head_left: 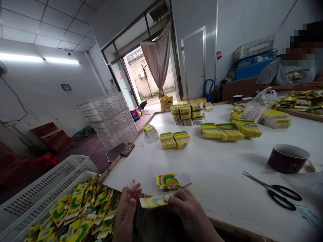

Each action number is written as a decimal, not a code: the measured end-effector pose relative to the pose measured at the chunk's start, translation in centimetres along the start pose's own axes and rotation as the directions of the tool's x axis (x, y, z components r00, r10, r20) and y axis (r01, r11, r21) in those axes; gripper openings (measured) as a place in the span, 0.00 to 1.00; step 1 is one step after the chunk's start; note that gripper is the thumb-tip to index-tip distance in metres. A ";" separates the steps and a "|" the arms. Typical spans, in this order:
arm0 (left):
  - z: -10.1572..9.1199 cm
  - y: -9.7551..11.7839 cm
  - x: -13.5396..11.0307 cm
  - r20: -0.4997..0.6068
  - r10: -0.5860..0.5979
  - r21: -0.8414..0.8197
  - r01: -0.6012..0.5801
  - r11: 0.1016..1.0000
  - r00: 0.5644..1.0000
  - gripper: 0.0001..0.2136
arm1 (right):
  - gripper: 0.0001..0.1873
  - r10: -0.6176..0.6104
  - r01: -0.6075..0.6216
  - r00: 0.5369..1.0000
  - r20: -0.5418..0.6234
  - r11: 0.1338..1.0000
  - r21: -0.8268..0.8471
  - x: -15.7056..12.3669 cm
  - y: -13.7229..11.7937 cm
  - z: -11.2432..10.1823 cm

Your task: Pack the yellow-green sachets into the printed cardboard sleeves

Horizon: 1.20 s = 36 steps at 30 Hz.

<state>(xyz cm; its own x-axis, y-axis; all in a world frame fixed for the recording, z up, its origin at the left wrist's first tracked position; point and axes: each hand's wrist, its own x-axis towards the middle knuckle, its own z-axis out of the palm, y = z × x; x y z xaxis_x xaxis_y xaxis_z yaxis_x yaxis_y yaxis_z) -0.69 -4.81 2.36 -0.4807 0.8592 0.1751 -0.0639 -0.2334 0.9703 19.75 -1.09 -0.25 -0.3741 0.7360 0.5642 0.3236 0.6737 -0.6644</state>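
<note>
Between thumb and fingers, my right hand (185, 210) grips a flat yellow-green printed carton (153, 201) near the table's front edge. My left hand (128, 208) is just left of that carton, fingers apart and holding nothing that I can see. On the white table beyond my hands lie a few flat cartons (169, 181), yellow with a green swirl, one showing a pale grey side. Below and left of my left hand, a white plastic crate (85, 174) holds a loose heap of the same yellow cartons (80, 215).
Neat carton stacks (174, 139) stand farther back on the table (214, 174), with a taller pile (188, 112) behind. Black-handled scissors (280, 193) and a dark round bowl (287, 159) are on the right. A phone (127, 149) lies at the left edge. Another person (290, 72) sits at far right.
</note>
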 end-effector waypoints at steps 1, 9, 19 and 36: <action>-0.4 0.6 0.2 0.101 0.030 0.102 -0.040 0.994 0.994 0.29 | 0.13 -0.067 0.068 0.998 0.016 0.994 -0.085 0.3 -0.3 -0.4; 2.5 0.4 -0.8 0.596 -0.202 0.508 -0.170 0.845 0.777 0.26 | 0.19 -0.256 0.240 0.957 -0.133 0.962 -0.130 -0.5 -0.2 0.1; 2.5 -2.3 -3.8 0.578 -0.011 0.582 -0.403 0.706 0.816 0.36 | 0.25 0.479 -0.472 0.849 0.224 0.496 0.729 -1.1 -0.5 3.2; 2.1 -3.9 -3.4 0.598 -0.031 0.612 -0.432 0.662 0.801 0.28 | 0.27 0.114 -0.153 0.982 0.152 0.947 0.281 -3.3 0.4 4.2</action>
<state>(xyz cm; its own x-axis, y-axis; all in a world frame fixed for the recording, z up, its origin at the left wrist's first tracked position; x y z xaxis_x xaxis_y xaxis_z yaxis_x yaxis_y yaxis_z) 2.98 -5.84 -1.68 0.1401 0.9675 0.2105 0.7008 -0.2470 0.6692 17.46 -3.51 -4.46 -0.4624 0.7893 0.4039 0.1199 0.5070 -0.8535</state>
